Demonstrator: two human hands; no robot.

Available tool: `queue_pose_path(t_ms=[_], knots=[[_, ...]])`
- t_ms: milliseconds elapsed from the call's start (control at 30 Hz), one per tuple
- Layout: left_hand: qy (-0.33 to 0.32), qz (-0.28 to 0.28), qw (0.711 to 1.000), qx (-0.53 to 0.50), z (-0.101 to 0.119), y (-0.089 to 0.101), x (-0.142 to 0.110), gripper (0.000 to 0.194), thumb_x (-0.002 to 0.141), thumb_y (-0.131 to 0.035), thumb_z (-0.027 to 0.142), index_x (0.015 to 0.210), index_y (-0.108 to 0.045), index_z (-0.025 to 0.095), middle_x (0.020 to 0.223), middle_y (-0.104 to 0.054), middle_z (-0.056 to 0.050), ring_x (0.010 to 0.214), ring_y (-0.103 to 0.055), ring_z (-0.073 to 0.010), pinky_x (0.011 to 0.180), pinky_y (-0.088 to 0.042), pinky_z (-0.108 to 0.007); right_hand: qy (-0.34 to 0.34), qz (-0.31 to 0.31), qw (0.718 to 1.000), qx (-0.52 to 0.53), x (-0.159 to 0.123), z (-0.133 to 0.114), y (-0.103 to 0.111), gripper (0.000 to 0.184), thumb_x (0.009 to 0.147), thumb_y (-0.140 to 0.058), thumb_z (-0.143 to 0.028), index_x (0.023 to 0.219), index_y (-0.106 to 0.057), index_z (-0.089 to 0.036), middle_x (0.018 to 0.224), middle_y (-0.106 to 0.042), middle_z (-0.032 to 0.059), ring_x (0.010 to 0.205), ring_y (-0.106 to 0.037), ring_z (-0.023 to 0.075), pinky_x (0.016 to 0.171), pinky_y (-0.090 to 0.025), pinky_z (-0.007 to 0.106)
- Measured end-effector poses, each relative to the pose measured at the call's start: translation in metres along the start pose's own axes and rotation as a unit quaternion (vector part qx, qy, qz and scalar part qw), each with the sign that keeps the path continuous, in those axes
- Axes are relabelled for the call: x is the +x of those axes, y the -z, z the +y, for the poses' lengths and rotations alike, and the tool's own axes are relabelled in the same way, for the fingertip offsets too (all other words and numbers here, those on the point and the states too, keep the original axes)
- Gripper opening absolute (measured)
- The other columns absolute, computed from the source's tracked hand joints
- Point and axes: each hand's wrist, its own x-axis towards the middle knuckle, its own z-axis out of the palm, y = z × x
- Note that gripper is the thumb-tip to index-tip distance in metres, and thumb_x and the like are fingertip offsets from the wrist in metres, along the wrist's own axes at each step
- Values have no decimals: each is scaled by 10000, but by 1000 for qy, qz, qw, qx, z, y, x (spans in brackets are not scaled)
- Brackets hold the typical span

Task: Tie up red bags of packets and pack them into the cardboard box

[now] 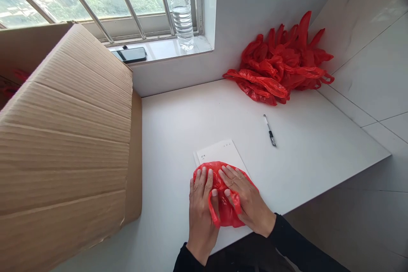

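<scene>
A red plastic bag (pixel 223 214) lies near the table's front edge, spread over the lower part of a white notepad (pixel 216 151). Both palms rest on it. On its left side my left hand (pixel 201 206) lies flat with fingers stretched forward, its thumb beside one handle loop. My right hand (pixel 247 195) presses flat on the right side, fingers pointing up and to the left, with the other handle loop by its thumb. Some small handwriting shows on the notepad's top part; the rest is hidden under the bag and hands.
An open cardboard box (pixel 76 136) stands at the left with red plastic inside. A heap of red plastic bags (pixel 280 68) sits at the back right. A pen (pixel 269 131) lies on the white table (pixel 178 123). The windowsill holds a phone (pixel 134 54) and a water bottle (pixel 182 21).
</scene>
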Motion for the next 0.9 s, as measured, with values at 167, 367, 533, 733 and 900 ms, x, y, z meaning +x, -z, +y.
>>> queue_pose_path(t_ms=[167, 367, 533, 733, 900], knots=[[60, 46, 991, -108, 0, 26, 12, 536, 1100, -362, 204, 1615, -332, 350, 1670, -420, -21, 1585, -274, -213, 1299, -245, -552, -35, 91, 995, 35, -3, 0, 20, 599, 1107, -387, -240, 1669, -180, -233, 1650, -415, 48, 1552, -335, 220, 1264, -382, 497], [183, 122, 968, -120, -3, 33, 29, 404, 1090, -408, 381, 1452, -586, 360, 1513, -539, -51, 1460, -422, -289, 1188, -391, -589, -47, 84, 994, 43, -7, -3, 24, 587, 1082, -398, -196, 1651, -262, -251, 1582, -516, 46, 1517, -404, 240, 1205, -471, 512], [286, 120, 928, -205, 17, 20, 14, 497, 1081, -339, 509, 1554, -449, 402, 1606, -387, -48, 1512, -361, -301, 1190, -415, -574, 10, 22, 996, 86, 8, -5, 23, 582, 1083, -397, -264, 1651, -274, -248, 1712, -286, 59, 1588, -233, 298, 1235, -408, 555], [153, 52, 976, -144, 15, -18, 6, 615, 1096, -361, 319, 1657, -134, 427, 1774, -123, 28, 1627, -78, -265, 1307, -141, -584, 25, -34, 996, 80, 15, -4, -8, 609, 1092, -313, -203, 1676, -138, -207, 1726, -241, 72, 1606, -163, 259, 1284, -322, 548], [84, 78, 992, -54, 1, -28, 11, 659, 1065, -443, 245, 1659, -191, 381, 1753, -228, -32, 1597, -231, -291, 1294, -181, -593, 24, -19, 998, 51, 9, -2, -23, 626, 1089, -327, -231, 1678, -118, -190, 1706, -298, 66, 1594, -218, 242, 1277, -351, 526]])
